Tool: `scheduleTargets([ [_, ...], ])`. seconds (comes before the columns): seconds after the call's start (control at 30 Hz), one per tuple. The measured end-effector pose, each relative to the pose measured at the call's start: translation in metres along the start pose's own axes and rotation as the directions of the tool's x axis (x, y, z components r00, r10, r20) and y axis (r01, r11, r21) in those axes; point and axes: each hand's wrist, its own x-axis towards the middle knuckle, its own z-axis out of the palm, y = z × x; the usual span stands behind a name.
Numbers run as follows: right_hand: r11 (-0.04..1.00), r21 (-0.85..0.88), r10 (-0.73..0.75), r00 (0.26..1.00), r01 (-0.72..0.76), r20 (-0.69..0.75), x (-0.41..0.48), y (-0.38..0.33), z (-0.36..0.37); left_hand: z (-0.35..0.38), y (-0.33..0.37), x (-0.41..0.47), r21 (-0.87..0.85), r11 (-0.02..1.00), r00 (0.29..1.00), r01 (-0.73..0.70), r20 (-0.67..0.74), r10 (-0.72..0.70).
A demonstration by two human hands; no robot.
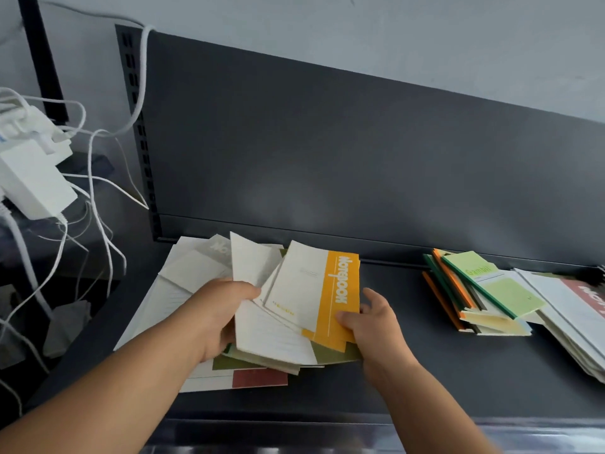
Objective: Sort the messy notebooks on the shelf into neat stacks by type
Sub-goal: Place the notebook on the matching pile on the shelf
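A messy pile of notebooks (196,290) lies on the left half of the dark shelf (409,355). My left hand (219,316) grips a fan of white notebooks (271,335) lifted off the pile. My right hand (376,322) pinches the lower edge of a white notebook with a yellow band (340,296) on top of that fan. Olive and red-banded notebooks (258,376) show beneath. To the right sits a small stack topped by a light green notebook (491,283). Large white notebooks with a red band (576,316) lean at the far right.
The shelf's dark back panel (327,158) rises right behind the notebooks. White cables and power adapters (32,178) hang at the left, outside the shelf upright (137,126). Bare shelf surface lies between the left pile and the green stack.
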Motion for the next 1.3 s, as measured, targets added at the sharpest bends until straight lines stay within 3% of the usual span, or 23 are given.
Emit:
scheduleTargets([
  [0.1, 0.996, 0.082, -0.021, 1.0, 0.023, -0.022, -0.004, -0.005, -0.007, 0.005, -0.002, 0.0, 0.016, 0.999, 0.997, -0.031, 0.069, 0.029],
  [0.33, 0.979, 0.165, -0.092, 0.984, 0.118, -0.155, -0.01, -0.017, -0.048, 0.028, 0.008, 0.001, -0.034, 0.974, 0.971, -0.225, 0.075, 0.227],
  [0.77, 0.935, 0.294, -0.109, 0.948, 0.2, -0.298, -0.018, -0.015, -0.16, 0.123, 0.018, -0.021, -0.065, 0.956, 0.938, -0.285, 0.185, 0.292],
  [1.3, 0.91, 0.321, -0.109, 0.9, 0.261, -0.423, -0.036, 0.03, -0.443, 0.392, -0.04, -0.075, -0.072, 0.953, 0.899, -0.293, 0.318, 0.3],
])
